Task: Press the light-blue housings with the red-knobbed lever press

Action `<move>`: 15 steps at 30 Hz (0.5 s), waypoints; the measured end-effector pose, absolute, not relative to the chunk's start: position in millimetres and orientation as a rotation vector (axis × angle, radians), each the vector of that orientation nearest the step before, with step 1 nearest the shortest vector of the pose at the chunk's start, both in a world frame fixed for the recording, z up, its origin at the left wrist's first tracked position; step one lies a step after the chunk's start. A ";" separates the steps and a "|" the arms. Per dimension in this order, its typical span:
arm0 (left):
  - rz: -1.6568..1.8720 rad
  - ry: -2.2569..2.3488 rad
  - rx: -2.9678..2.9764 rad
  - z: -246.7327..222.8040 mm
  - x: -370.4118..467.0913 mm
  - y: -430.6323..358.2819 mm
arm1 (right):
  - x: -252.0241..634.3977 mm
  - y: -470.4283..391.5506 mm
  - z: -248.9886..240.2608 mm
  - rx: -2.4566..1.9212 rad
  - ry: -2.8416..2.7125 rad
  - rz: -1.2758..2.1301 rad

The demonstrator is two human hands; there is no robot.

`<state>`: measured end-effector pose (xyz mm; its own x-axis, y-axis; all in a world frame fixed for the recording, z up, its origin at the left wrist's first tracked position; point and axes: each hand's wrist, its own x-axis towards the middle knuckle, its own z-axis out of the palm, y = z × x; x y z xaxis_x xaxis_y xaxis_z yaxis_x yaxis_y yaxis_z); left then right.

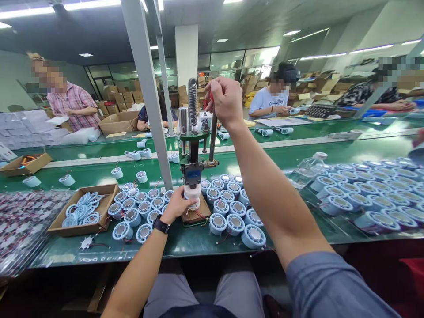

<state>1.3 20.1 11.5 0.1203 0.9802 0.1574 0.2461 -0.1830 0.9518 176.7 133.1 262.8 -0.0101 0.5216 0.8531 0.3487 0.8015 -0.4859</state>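
Note:
My right hand [227,99] is wrapped round the red-knobbed top of the lever [213,137] on a hand press [194,152]. Below the press head, my left hand [177,204] grips a white round part [192,193] that stands on the press base [198,214]. The head rests on or just above that part; I cannot tell which. Several light blue motor housings [132,216] with round metal tops stand left of the press, and more housings [235,223] stand on its right.
A cardboard box [111,194] of light blue rings lies at left, beside bagged star-shaped boards [26,216]. Rows of housings [374,221] and a clear plastic bottle [308,170] are at right. A grey post [149,88] rises behind the press. Several people sit or stand across the green conveyor [238,154].

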 end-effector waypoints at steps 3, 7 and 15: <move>1.057 1.152 1.565 11.6 3.7 26.9 | 177.6 133.9 266.3 -0.690 -1.637 0.183; 1.004 1.101 1.560 11.4 -1.7 24.8 | 182.3 114.3 283.3 -0.740 -1.623 0.212; 1.059 1.086 1.570 0.2 -0.4 20.2 | 209.0 -86.4 92.2 -0.510 -1.429 -0.175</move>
<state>-0.4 20.2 0.2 0.2397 0.9604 0.1422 0.1666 -0.1850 0.9685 209.0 -86.4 92.2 0.1497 0.1845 0.9714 0.4133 0.8808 -0.2310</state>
